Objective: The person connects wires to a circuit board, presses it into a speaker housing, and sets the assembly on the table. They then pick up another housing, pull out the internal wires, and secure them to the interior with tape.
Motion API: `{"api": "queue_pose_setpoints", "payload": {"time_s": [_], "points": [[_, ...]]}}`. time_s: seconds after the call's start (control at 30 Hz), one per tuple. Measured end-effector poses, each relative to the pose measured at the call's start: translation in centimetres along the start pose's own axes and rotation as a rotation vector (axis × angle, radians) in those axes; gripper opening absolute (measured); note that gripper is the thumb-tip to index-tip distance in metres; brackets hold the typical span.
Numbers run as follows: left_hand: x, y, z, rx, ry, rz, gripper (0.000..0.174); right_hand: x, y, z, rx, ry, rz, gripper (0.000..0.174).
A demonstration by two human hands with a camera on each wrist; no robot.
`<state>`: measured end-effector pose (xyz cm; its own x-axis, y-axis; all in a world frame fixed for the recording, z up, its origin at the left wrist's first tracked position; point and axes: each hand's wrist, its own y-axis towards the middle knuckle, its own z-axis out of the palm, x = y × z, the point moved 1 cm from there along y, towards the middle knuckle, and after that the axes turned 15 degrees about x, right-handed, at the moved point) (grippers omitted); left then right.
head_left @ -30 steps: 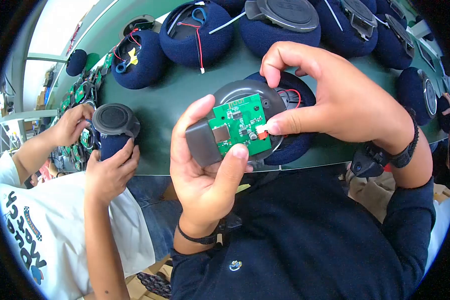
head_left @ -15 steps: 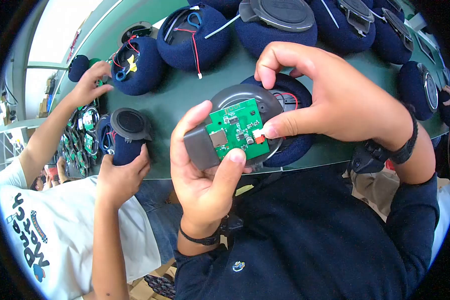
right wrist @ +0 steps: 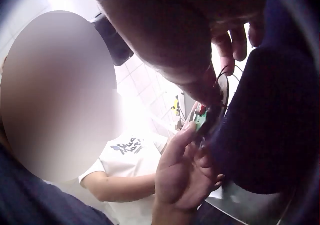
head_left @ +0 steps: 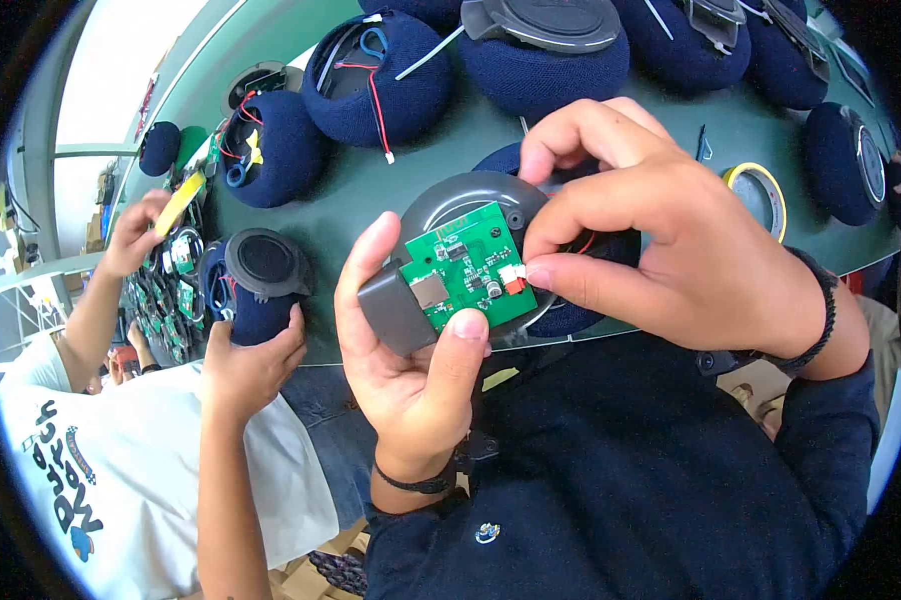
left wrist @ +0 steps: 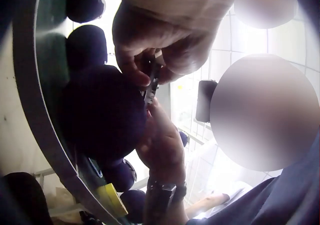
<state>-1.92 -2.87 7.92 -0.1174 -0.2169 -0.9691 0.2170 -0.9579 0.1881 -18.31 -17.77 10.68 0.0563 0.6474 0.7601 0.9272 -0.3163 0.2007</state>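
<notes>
In the head view my left hand grips a dark grey plastic speaker cover, its thumb pressed on the lower edge of a green circuit board lying on the cover. My right hand brings thumb and index finger together on a small white plug at the board's red socket. Close behind them sits a round navy fabric speaker, partly hidden by the right hand. The right wrist view shows the board edge-on between both hands.
Several navy speakers line the back of the green table. A yellow tape roll lies right of my right hand. At left, another person holds a speaker and a yellow object near piled circuit boards.
My right index finger has come down beside the thumb at the plug. The tape roll now shows. The neighbour's hand reached toward the back and now holds a yellow object.
</notes>
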Motion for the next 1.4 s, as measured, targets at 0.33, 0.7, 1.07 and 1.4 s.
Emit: {"api": "queue_pose_setpoints", "payload": {"time_s": [0.33,0.7,1.07,1.4], "points": [[-0.8,0.3,-1.1,0.049,0.041,-0.02,0.077,-0.2,0.5,0.2,-0.007,0.053,-0.007,0.011],[-0.2,1.0,-1.1,0.097,-0.02,0.036,0.075,-0.4,0.6,0.3,-0.008,0.121,0.023,0.013],[-0.6,1.3,-0.3,0.041,-0.085,-0.012,0.075,-0.6,1.2,-0.8,0.076,0.119,0.042,0.015],[0.2,0.6,-0.7,-0.099,-0.09,-0.12,0.071,0.4,-1.7,2.2,0.015,-0.249,-0.079,0.04]]}}
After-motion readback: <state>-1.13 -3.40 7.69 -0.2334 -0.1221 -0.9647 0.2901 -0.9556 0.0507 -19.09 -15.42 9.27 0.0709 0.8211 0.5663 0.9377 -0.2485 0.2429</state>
